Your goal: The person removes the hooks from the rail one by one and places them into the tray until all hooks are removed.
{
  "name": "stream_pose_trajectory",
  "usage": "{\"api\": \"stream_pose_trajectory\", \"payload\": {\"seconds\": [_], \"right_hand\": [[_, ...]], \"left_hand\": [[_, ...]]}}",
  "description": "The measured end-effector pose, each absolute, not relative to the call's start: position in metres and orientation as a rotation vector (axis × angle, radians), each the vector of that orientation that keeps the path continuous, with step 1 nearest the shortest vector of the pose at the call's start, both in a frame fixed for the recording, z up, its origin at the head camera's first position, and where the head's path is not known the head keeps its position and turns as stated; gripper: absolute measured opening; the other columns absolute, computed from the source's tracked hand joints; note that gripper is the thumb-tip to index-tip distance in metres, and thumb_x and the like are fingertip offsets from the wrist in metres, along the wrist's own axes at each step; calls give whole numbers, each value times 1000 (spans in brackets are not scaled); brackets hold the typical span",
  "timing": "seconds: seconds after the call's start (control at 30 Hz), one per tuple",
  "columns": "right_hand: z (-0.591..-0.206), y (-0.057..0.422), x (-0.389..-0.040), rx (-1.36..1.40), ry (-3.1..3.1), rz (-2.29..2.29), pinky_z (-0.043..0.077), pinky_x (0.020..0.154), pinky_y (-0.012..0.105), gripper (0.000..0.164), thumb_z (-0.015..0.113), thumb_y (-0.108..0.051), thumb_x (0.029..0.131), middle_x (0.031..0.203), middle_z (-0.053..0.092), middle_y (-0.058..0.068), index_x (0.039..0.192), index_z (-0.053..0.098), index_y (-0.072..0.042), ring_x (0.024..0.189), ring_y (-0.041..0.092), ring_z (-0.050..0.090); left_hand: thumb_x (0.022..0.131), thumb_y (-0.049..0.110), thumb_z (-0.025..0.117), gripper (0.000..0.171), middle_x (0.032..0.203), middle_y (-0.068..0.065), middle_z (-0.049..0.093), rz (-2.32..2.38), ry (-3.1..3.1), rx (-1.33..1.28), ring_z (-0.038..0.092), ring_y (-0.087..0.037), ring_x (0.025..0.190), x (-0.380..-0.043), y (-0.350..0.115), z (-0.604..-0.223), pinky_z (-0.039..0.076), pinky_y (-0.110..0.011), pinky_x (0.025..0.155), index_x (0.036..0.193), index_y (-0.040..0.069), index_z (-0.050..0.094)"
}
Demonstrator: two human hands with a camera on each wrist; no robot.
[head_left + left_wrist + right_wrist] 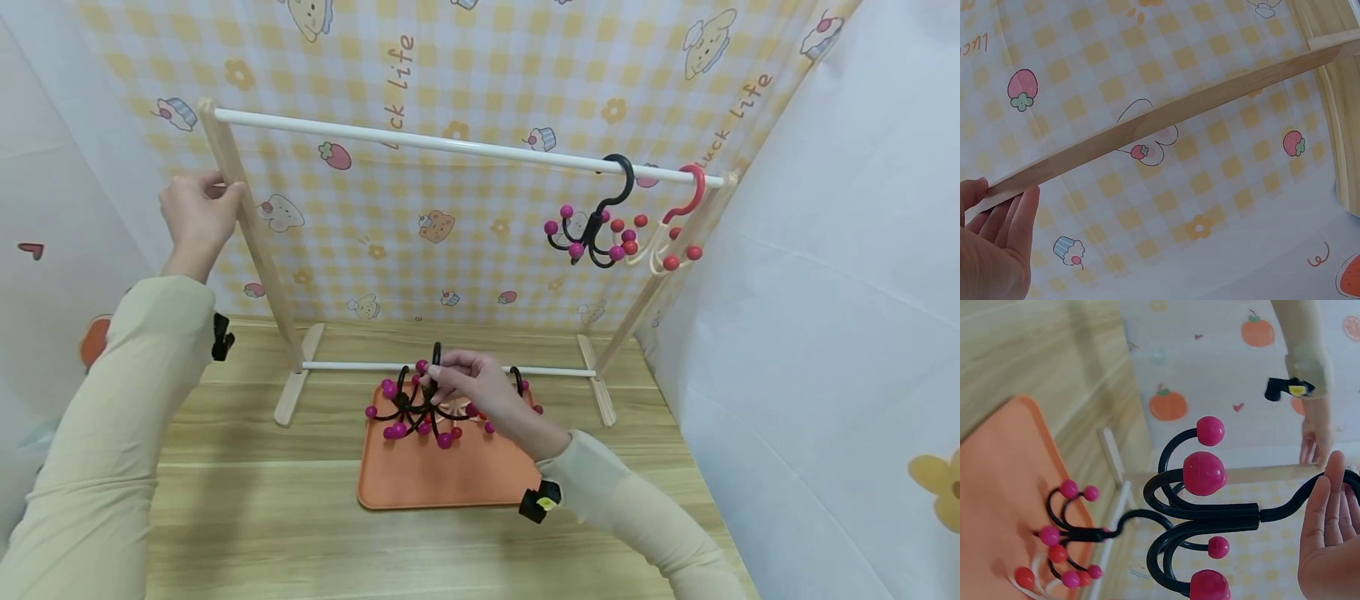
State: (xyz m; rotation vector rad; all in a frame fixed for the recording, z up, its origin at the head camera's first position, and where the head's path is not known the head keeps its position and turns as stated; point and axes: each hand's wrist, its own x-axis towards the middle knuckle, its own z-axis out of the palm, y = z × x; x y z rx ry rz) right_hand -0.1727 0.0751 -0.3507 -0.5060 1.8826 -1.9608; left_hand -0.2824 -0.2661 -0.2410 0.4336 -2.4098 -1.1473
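Note:
My left hand point(198, 221) grips the left wooden post point(262, 258) of a hanging rack below its top; thumb and fingers lie on either side of the post in the left wrist view. Over an orange tray point(450, 492), my right hand point(483, 390) holds a black claw-shaped hanger point(1225, 515) by its hook. Magenta balls tip its curved arms. Another black hanger point(1085, 534) with magenta balls lies behind it on the tray, among cream arms with red balls. Part of a further black hook point(516, 377) shows beyond my right hand.
From the rack's white top rail point(450, 145), toward its right end, hang a black hanger point(592, 227) with magenta balls and a red-hooked hanger point(697, 190) with cream arms. A white lower bar point(345, 367) runs behind the tray. A checkered cloth point(420, 283) hangs behind.

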Motion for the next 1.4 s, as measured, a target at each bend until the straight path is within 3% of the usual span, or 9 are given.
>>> {"api": "stream_pose_trajectory", "payload": {"seconds": [0.33,0.73,0.97,1.13,1.4], "right_hand": [[-380,61,-160,-525,1802,-1912,47,75,44,24,56,-14,87,93,63,19,96,56,7,65,17,61],[-412,50,-149,-481,1846,-1836,49,74,37,24,58,-15,86,91,64,17,98,59,5,73,27,62],[-434,45,-147,-477,1869,-1785,45,78,46,23,59,-18,85,88,66,11,98,62,1,78,34,61],[-446,44,-145,-468,1876,-1786,47,76,43,24,58,-18,86,91,64,17,99,61,2,80,38,59],[-460,39,-142,-472,1901,-1784,48,74,41,22,57,-15,87,86,65,11,98,60,3,82,38,59]], "left_hand": [[88,30,46,43,117,-14,52,-1158,-2414,401,35,-21,121,-282,-269,-243,41,-29,87,125,8,49],[88,30,46,43,117,-14,52,-1144,-2420,408,44,-24,114,-280,-268,-242,43,-29,84,125,9,49],[89,30,45,42,117,-15,52,-1126,-2413,391,42,-24,116,-278,-267,-242,43,-30,84,124,8,50],[89,30,45,43,116,-16,53,-1120,-2410,378,39,-24,118,-278,-266,-242,43,-31,85,124,7,50],[88,30,46,44,117,-16,52,-1137,-2424,397,38,-24,119,-278,-268,-242,43,-30,84,125,7,49]]}}
